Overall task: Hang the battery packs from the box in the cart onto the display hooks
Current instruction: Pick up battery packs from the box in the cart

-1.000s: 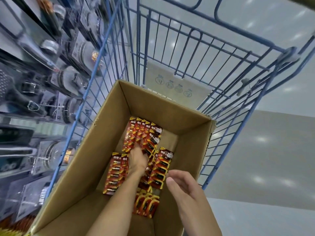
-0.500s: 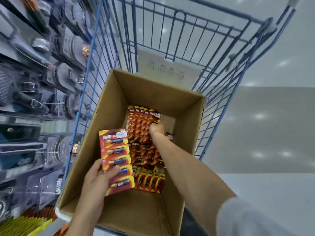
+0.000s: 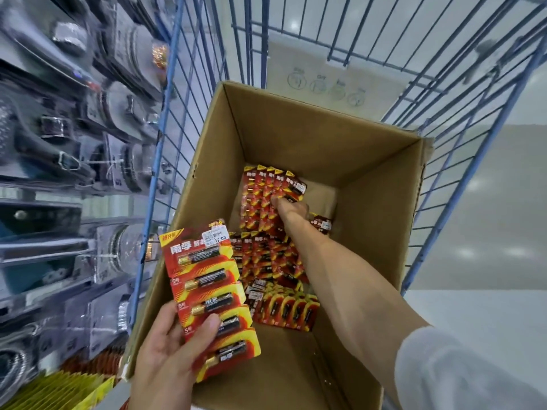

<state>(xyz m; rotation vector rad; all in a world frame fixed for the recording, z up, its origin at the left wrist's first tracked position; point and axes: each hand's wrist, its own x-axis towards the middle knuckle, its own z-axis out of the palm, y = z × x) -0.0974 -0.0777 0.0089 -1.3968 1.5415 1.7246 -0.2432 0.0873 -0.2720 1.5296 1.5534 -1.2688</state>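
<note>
A cardboard box stands in the blue wire cart. Several red-and-yellow battery packs lie on its bottom, in a far stack and a near row. My left hand holds a long strip of battery packs above the box's near left corner, thumb across the front of the strip. My right hand reaches deep into the box, and its fingertips pinch a pack at the right edge of the far stack. Its palm is hidden.
Display shelves with hanging packaged goods run along the left, blurred. Yellow packs hang at the bottom left. A white label card hangs on the cart's far wall. Pale floor lies to the right.
My left hand came up out of the box with the battery strip. My right hand went down into the box to the far stack and has stayed there.
</note>
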